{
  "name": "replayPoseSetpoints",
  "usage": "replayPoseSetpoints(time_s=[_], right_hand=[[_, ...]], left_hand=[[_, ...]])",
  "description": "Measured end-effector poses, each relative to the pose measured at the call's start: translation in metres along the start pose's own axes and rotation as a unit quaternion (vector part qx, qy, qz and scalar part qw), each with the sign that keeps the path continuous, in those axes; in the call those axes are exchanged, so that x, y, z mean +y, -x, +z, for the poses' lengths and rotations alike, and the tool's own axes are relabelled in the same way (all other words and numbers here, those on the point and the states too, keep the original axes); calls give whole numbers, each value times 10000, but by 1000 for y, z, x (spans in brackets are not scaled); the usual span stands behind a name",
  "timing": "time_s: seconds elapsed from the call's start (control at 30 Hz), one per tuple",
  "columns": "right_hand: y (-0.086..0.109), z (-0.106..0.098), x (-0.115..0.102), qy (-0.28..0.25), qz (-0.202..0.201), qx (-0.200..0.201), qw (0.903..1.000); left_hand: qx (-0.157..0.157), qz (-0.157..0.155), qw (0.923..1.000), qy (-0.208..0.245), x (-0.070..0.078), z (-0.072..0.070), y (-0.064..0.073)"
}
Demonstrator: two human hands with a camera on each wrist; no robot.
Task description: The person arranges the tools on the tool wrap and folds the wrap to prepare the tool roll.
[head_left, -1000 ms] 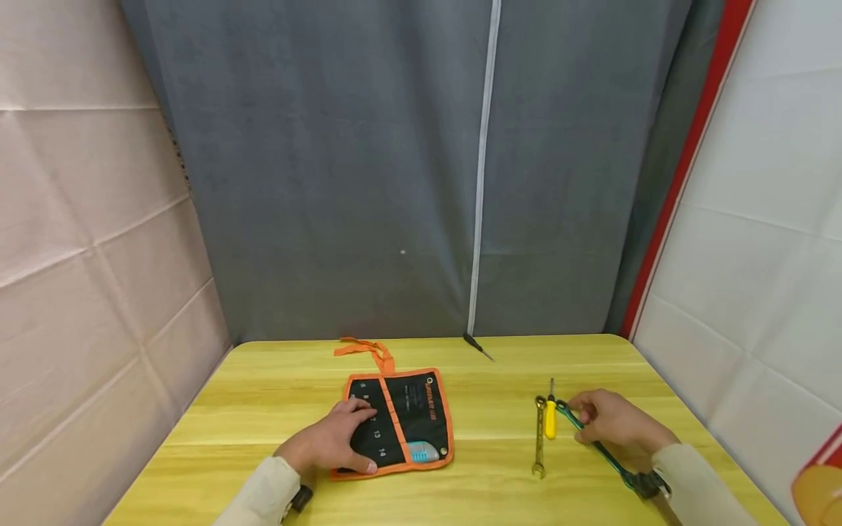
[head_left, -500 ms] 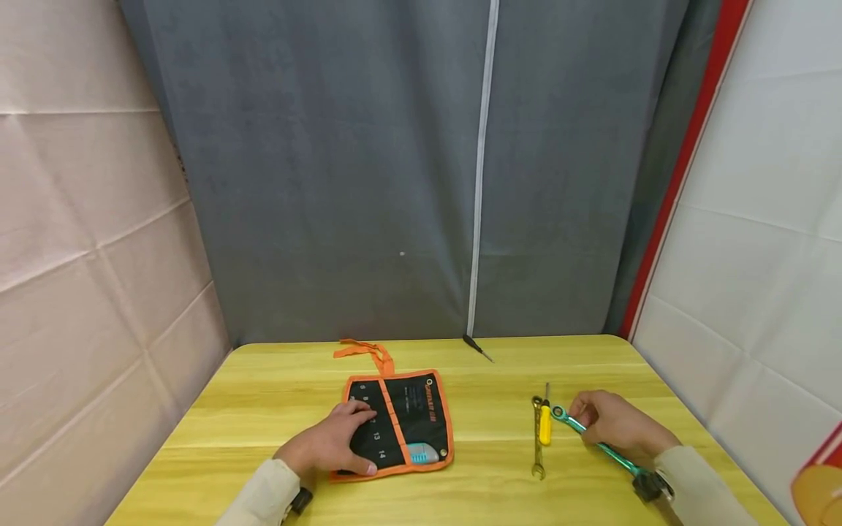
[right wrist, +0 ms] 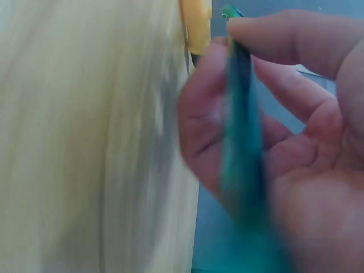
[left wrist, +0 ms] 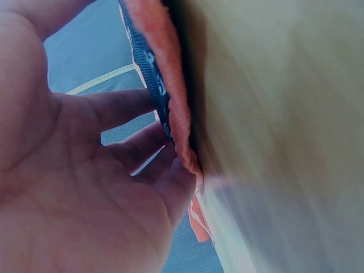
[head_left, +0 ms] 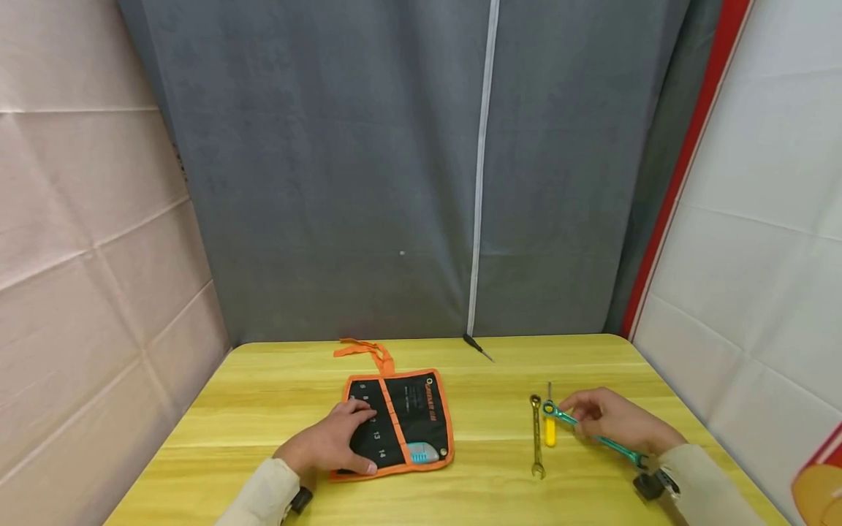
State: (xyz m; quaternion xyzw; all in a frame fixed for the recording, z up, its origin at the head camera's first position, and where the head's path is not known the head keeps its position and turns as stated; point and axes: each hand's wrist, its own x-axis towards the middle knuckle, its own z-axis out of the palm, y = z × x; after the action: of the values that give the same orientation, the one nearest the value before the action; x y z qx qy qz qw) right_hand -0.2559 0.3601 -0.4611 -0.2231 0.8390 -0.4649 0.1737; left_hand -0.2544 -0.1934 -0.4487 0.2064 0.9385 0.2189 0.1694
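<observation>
My left hand [head_left: 332, 440] rests on the left part of a black tool pouch [head_left: 414, 398] with orange trim, its fingers lightly bent across the numbered pockets. In the left wrist view, the fingertips touch the fabric beside the orange edge [left wrist: 181, 114]. My right hand [head_left: 621, 421] pinches a green combination wrench [right wrist: 243, 122] between thumb and fingers. That wrench's ring end sits over the yellow-handled screwdriver [head_left: 550, 435] in the head view; whether they touch, I cannot tell. Just left of the screwdriver lies a gold-coloured combination wrench [head_left: 536, 438].
A small black screwdriver [head_left: 473, 343] lies at the table's far edge, near the grey curtain [head_left: 342, 183]. A light-blue piece [head_left: 422, 452] shows in the pouch's lower right. Orange ties [head_left: 368, 349] spread behind it. Wood-grain table [head_left: 487, 467] surrounds the tools.
The green wrench in my right hand has shifted left and swung flatter, its ring end now over the yellow screwdriver. My left hand and the pouch stay in place.
</observation>
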Motion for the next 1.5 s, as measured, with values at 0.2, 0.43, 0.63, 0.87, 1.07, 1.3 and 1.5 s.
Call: replayPoseSetpoints(time_s=[0.2,0.43,0.63,0.87,1.07,1.3,1.5], right_hand=[[-7,6,-9,-110,195,92,9997],[-18,11,-18,-114,176,55,9998],[-30,19,-23,115,-88,79,9999],[-43,27,-28,168,-282,-59,9994],[-55,32,-35,687,-520,77,9962],[-64,38,-39,878,-500,230,9946],[-70,47,-46,857,-434,355,9947]], left_hand=[[6,-49,10000,-9,0,1,1],[55,-26,10000,-4,0,0,0],[20,23,10000,7,-4,3,-3],[16,-31,9999,109,-1,4,-4],[48,-39,9999,150,3,2,-2],[170,-76,9996,203,1,4,-4],[285,-90,9994,196,1,5,-6]])
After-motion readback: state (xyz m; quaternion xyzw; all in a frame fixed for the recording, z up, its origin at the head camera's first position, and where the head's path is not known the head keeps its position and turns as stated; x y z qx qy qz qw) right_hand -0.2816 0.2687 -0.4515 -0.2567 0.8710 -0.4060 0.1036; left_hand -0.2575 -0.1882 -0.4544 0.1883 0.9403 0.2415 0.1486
